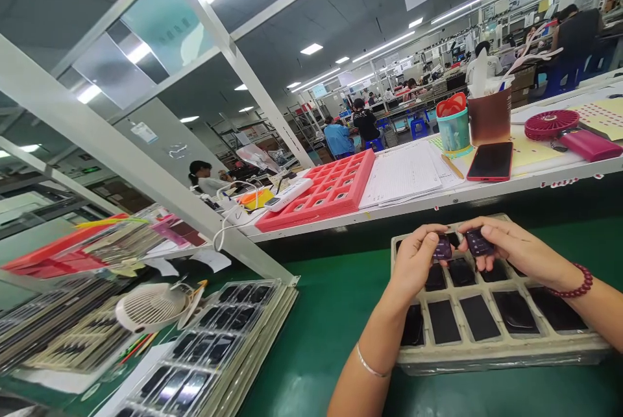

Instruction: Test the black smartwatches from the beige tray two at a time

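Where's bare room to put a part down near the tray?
Bare green mat lies between the grey tray and the stacked clear trays. Left of that, a white fan and piles crowd it. Left hand and right hand each hold a small dark part.

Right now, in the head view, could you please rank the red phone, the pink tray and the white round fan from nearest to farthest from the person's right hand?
Measured from the right hand:
1. Red phone, on the shelf just above and behind the hand.
2. Pink tray, on the same shelf, farther left.
3. White round fan, far left on the green table.
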